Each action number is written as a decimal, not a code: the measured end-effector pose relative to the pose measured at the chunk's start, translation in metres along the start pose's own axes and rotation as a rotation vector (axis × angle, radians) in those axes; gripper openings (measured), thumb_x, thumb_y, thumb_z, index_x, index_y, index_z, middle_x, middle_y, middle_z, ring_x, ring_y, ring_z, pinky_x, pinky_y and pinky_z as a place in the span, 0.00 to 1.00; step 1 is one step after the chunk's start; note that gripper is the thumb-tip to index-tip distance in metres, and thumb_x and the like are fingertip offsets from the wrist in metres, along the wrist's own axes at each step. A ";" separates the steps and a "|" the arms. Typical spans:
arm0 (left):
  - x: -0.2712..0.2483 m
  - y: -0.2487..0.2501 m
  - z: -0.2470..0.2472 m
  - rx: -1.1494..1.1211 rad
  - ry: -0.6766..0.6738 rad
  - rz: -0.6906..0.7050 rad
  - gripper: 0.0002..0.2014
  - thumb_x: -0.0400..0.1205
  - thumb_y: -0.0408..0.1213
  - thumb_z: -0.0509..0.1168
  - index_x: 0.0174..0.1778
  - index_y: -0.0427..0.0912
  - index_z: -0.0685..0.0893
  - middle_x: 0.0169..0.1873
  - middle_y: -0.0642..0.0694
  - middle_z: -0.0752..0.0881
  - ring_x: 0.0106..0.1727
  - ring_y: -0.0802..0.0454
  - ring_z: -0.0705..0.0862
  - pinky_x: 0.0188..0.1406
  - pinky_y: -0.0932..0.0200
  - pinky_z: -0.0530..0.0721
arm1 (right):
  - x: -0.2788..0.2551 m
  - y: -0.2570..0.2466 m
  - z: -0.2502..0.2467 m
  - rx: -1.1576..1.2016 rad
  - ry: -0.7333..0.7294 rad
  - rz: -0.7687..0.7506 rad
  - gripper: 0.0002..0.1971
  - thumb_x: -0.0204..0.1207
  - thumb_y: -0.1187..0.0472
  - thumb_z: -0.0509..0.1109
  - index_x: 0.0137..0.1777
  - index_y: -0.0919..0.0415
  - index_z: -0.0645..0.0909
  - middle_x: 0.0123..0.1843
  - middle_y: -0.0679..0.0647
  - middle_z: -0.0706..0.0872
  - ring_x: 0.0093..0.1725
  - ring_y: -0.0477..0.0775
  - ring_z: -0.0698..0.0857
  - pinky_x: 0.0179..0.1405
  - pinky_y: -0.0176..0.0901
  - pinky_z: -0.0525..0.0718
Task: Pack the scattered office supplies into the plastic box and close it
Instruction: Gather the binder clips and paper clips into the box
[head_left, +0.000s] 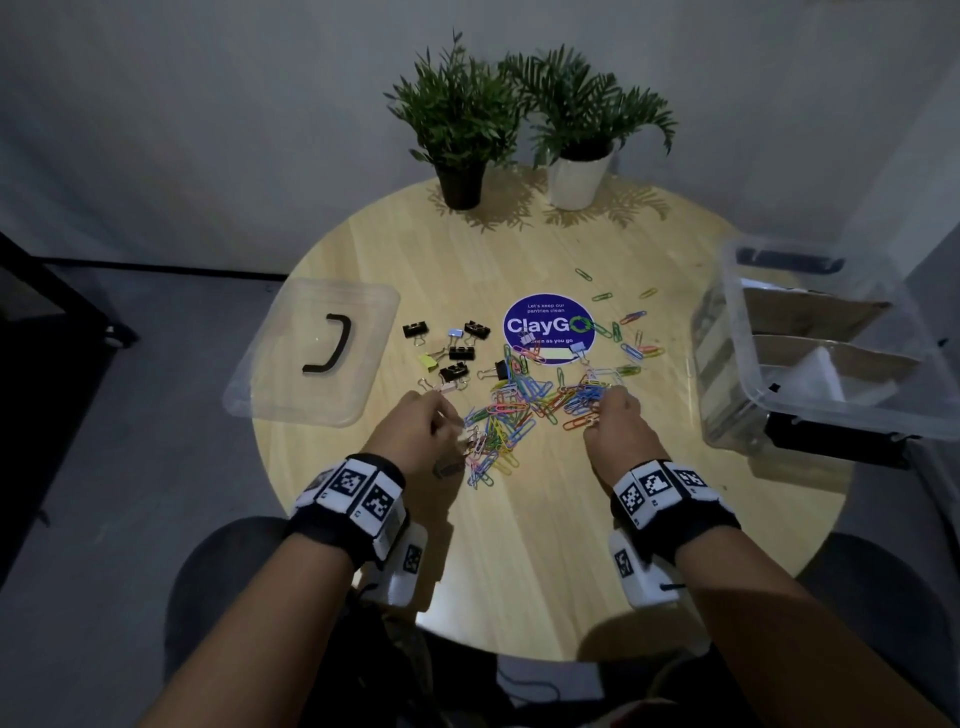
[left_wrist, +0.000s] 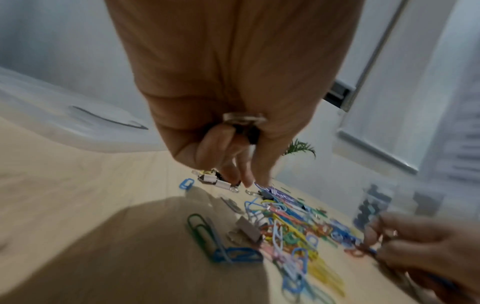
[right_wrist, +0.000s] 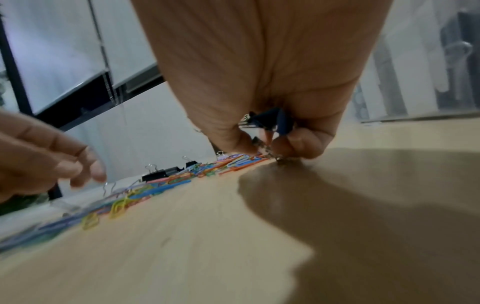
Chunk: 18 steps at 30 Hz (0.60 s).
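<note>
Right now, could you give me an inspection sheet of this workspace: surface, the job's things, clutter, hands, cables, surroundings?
Surface: round wooden table, blue ClayGo sticker at centre.
Job's things: coloured paper clips heaped mid-table; binder clips left of them; open plastic box at right edge; lid lying flat at left.
Clutter: two potted plants at the far edge.
Hands: left hand holds a binder clip in its palm; right hand grips clips at the pile.
Cables: nothing seen.
Surroundings: grey wall, dim room.

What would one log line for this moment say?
left hand: grips clips | right hand: grips clips | clear plastic box: open | clear lid: off
</note>
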<state>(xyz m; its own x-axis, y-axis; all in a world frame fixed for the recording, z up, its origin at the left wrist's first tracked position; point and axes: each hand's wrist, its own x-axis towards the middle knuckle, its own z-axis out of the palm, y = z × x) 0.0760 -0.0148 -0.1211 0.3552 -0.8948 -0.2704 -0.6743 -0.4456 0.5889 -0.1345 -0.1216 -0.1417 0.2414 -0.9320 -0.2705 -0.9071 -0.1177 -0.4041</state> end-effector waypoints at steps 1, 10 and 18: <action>-0.001 0.001 0.002 0.037 -0.040 -0.004 0.09 0.79 0.41 0.69 0.52 0.44 0.82 0.53 0.45 0.81 0.50 0.49 0.83 0.50 0.55 0.82 | 0.000 0.002 0.000 0.036 0.020 0.016 0.17 0.79 0.69 0.57 0.68 0.69 0.66 0.70 0.68 0.72 0.62 0.70 0.79 0.53 0.52 0.76; -0.004 0.000 0.014 0.163 -0.050 0.006 0.11 0.76 0.40 0.71 0.52 0.45 0.80 0.50 0.48 0.77 0.50 0.47 0.82 0.50 0.58 0.78 | 0.004 0.007 -0.002 0.862 -0.038 0.143 0.19 0.85 0.66 0.48 0.37 0.59 0.76 0.32 0.64 0.77 0.26 0.56 0.74 0.29 0.47 0.74; -0.005 -0.011 -0.010 -0.268 0.019 -0.120 0.06 0.83 0.35 0.59 0.54 0.40 0.73 0.48 0.45 0.86 0.50 0.45 0.84 0.53 0.51 0.80 | -0.012 -0.041 0.005 0.811 -0.258 -0.095 0.14 0.81 0.70 0.54 0.41 0.58 0.79 0.31 0.55 0.78 0.29 0.54 0.75 0.28 0.43 0.70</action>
<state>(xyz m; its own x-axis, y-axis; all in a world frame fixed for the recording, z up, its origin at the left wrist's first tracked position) 0.0882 -0.0050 -0.1191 0.4356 -0.8346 -0.3372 -0.4324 -0.5226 0.7348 -0.0987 -0.1043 -0.1260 0.4643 -0.8116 -0.3547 -0.3754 0.1824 -0.9087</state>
